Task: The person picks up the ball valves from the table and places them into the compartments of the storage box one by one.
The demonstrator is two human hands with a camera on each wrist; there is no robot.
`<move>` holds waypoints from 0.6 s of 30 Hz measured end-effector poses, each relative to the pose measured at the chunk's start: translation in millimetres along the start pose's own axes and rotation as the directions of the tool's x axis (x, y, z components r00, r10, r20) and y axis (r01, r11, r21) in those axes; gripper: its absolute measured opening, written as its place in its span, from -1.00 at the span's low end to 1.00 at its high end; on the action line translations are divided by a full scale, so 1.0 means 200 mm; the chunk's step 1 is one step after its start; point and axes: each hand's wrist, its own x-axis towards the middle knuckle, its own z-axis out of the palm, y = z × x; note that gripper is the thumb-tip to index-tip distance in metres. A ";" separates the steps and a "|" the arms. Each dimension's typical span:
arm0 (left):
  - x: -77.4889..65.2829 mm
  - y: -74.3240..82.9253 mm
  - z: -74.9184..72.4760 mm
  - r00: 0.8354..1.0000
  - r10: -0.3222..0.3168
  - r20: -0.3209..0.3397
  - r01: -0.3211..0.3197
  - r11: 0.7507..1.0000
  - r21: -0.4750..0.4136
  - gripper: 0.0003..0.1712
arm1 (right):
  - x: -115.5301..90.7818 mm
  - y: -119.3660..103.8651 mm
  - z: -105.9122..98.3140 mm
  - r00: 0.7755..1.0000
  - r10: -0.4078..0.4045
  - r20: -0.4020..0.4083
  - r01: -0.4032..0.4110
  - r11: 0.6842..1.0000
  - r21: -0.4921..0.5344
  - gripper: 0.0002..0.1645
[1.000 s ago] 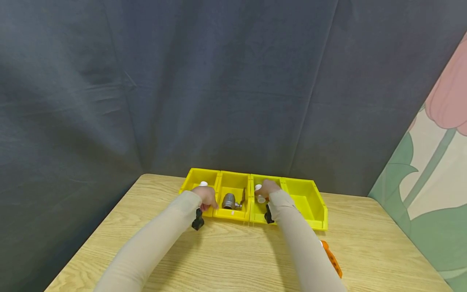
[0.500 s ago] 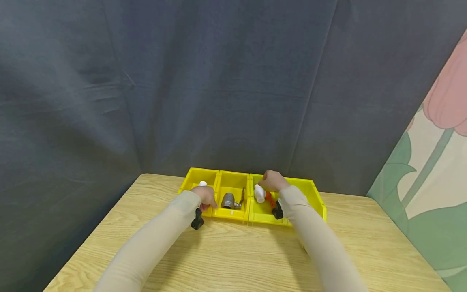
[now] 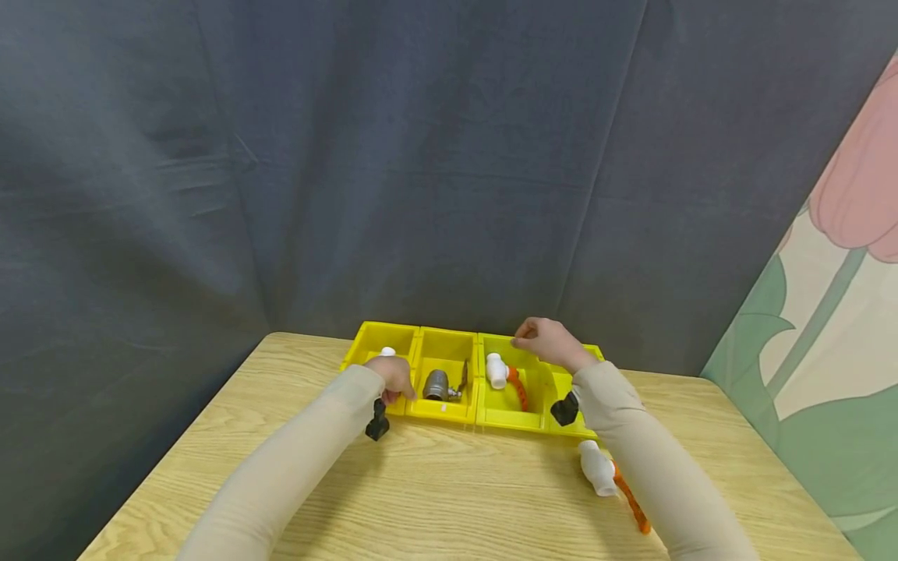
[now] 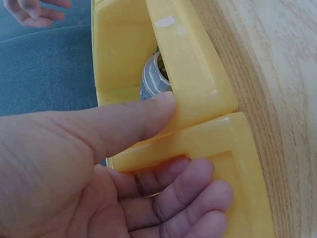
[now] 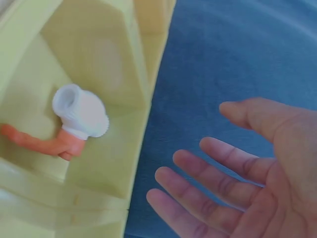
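My left hand (image 3: 395,375) grips the dividing wall between the two leftmost yellow bins (image 4: 198,74), thumb on one side and curled fingers on the other. A grey metal ball valve (image 3: 436,385) lies in the second bin, and part of a white object (image 3: 387,352) shows behind the left hand. In the third bin sits a white plastic ball valve (image 5: 84,114) with an orange handle. Over the back of the right-hand bins, my right hand (image 3: 550,340) holds nothing; its fingers are spread loosely in the right wrist view.
Another white valve (image 3: 597,468) with an orange handle lies on the wooden table (image 3: 449,499) in front of the rightmost bin, near the right forearm. A dark curtain (image 3: 421,171) hangs behind the bins.
My right hand has let go of the white valve in the third bin and moved right and up. The left hand stays at the bin wall.
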 end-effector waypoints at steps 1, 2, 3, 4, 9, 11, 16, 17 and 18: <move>0.00 0.00 0.00 1.000 -0.003 0.000 0.003 1.000 -0.001 -0.67 | -0.02 0.00 -0.01 1.000 -0.005 -0.004 0.005 1.000 0.001 -0.68; 0.00 0.00 0.00 1.000 -0.006 0.002 0.006 1.000 0.000 -0.67 | -0.04 -0.01 -0.02 1.000 -0.010 -0.009 0.010 1.000 0.003 -0.68; 0.01 0.00 0.00 1.000 -0.009 0.004 0.009 1.000 0.000 -0.66 | -0.07 -0.01 -0.03 1.000 -0.015 -0.013 0.015 1.000 0.002 -0.68; 0.01 0.00 0.00 1.000 -0.007 0.003 0.007 1.000 0.004 -0.66 | -0.09 -0.01 -0.04 1.000 -0.022 -0.021 0.022 1.000 -0.003 -0.69; 0.02 -0.01 0.00 1.000 -0.014 0.008 0.014 1.000 0.005 -0.66 | -0.20 0.02 -0.08 0.996 -0.054 -0.066 0.051 0.998 -0.047 -0.70; 0.02 0.00 0.00 1.000 -0.016 0.010 0.016 1.000 0.001 -0.67 | -0.25 0.05 -0.09 0.995 -0.059 -0.082 0.054 0.997 -0.062 -0.70; 0.01 0.00 0.00 1.000 -0.016 0.014 0.016 1.000 -0.007 -0.69 | -0.34 0.12 -0.09 0.993 -0.074 -0.093 0.067 0.995 -0.070 -0.71; 0.01 0.00 0.00 1.000 -0.015 0.017 0.015 1.000 -0.007 -0.69 | -0.36 0.14 -0.08 0.993 -0.074 -0.089 0.068 0.995 -0.066 -0.71; 0.01 0.00 0.00 1.000 -0.016 0.021 0.016 1.000 -0.012 -0.69 | -0.38 0.16 -0.08 0.994 -0.075 -0.081 0.070 0.995 -0.068 -0.71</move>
